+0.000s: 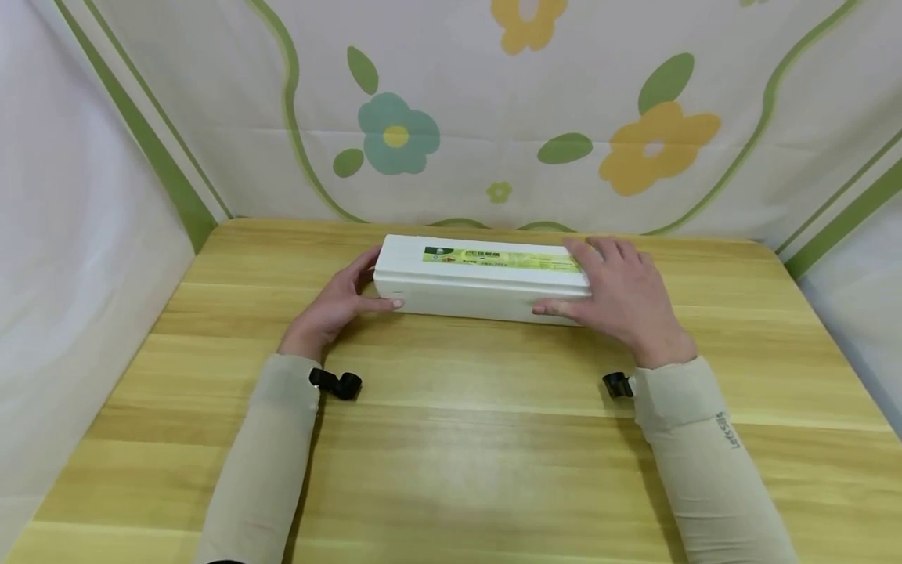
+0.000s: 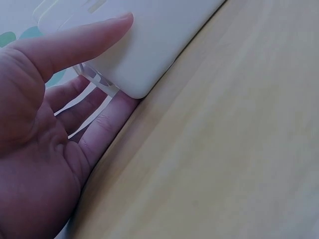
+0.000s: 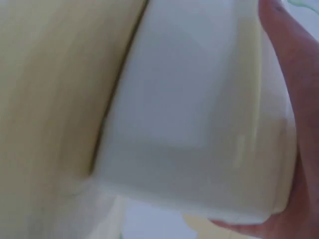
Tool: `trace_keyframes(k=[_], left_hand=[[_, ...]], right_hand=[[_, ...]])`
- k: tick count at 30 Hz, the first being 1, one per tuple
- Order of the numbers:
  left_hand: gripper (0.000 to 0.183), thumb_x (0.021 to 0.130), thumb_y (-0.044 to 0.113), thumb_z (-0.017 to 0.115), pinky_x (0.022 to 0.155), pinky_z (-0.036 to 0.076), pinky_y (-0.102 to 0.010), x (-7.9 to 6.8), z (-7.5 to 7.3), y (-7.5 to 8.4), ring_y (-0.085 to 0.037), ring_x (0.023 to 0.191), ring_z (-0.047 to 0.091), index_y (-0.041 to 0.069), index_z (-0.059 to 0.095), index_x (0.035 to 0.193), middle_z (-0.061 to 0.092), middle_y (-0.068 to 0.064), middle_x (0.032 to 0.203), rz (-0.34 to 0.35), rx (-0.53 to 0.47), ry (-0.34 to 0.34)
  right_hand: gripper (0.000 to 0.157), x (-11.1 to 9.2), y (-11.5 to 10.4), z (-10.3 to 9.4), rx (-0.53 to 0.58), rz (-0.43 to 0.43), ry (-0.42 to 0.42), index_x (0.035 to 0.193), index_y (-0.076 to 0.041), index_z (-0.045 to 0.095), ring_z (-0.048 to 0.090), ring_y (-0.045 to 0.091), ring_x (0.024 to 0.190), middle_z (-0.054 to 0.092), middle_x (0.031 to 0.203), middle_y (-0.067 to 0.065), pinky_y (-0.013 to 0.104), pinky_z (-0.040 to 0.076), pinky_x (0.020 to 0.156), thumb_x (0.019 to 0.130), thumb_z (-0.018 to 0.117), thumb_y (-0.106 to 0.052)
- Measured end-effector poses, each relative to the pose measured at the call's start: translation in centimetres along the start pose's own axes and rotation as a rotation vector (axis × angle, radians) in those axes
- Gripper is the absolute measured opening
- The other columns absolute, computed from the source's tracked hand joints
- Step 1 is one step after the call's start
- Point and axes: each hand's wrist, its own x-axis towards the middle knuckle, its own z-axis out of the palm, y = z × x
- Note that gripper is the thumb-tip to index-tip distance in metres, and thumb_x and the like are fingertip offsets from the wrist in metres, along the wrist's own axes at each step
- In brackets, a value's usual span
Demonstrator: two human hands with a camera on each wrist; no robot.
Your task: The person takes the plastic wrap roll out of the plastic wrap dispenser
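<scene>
White all over apart from a printed label of yellow-green and dark green along its top, the long box lies on a wood-grained table, its length running from side to side before the person and its lower front edge against the wood. At the box's left end is the left hand: its thumb lies on the front face, while the other fingers, with gaps between them, reach round the end to the back, so that the box's end is held between thumb and fingers. At the box's right end the right hand grips from above, its thumb along the front face and its fingers over the top, covering the label's right end; how far those fingers reach down the back cannot be told. A raised ridge runs along the box's front just below the top. Nearer the person than the box, on either side, are two pale sleeves, the right one bearing small dark lettering, and at each cuff sits a black fitting. Behind the box hangs a white cloth with a blue-green flower, orange flowers and green leaves.
</scene>
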Motion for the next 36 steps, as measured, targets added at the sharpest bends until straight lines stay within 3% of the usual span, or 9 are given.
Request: trace_keyframes(k=[5,11,16,27,36], left_hand=[[0.106,0.084,0.006,0.091,0.133,0.023,-0.054,-0.4,-0.6,-0.1,-0.026,0.158,0.035,0.031,0.035,0.169,0.040,-0.001,0.171,0.004,-0.009,0.032],[0.103,0.085,0.006,0.091,0.131,0.028,-0.053,-0.6,-0.9,-0.2,-0.025,0.157,0.036,0.033,0.037,0.168,0.041,0.001,0.171,0.014,-0.011,0.036],[0.104,0.085,0.007,0.091,0.131,0.028,-0.052,-0.4,-0.4,-0.3,-0.024,0.160,0.034,0.032,0.035,0.169,0.038,0.002,0.173,0.012,0.003,0.025],[0.101,0.086,0.009,0.091,0.128,0.032,-0.054,0.0,0.4,-0.2,-0.028,0.155,0.040,0.032,0.038,0.168,0.039,0.001,0.172,0.023,0.008,-0.005],[0.102,0.085,0.010,0.092,0.129,0.031,-0.055,0.1,0.5,-0.1,-0.028,0.157,0.038,0.034,0.037,0.168,0.038,0.003,0.173,0.022,0.010,0.001]], right_hand=[[0.110,1.7,-2.8,0.4,0.005,-0.032,-0.026,0.156,-0.021,0.053,0.042,0.047,0.151,0.055,0.156,0.019,0.069,0.034,0.119,0.072,0.078,-0.087],[0.109,4.2,-7.2,1.5,0.061,-0.113,-0.044,0.160,-0.026,0.050,0.046,0.038,0.149,0.055,0.156,0.013,0.061,0.035,0.120,0.075,0.073,-0.090],[0.104,5.1,-9.5,2.0,0.054,-0.140,-0.055,0.161,-0.032,0.049,0.051,0.034,0.145,0.056,0.155,0.010,0.059,0.040,0.114,0.077,0.070,-0.091],[0.081,4.5,-9.4,2.5,-0.015,-0.172,-0.003,0.159,-0.036,0.054,0.058,0.030,0.134,0.061,0.146,0.009,0.054,0.043,0.104,0.092,0.065,-0.080],[0.078,4.4,-9.3,2.5,-0.011,-0.190,0.030,0.158,-0.035,0.056,0.058,0.031,0.132,0.061,0.144,0.011,0.054,0.044,0.101,0.093,0.066,-0.077]])
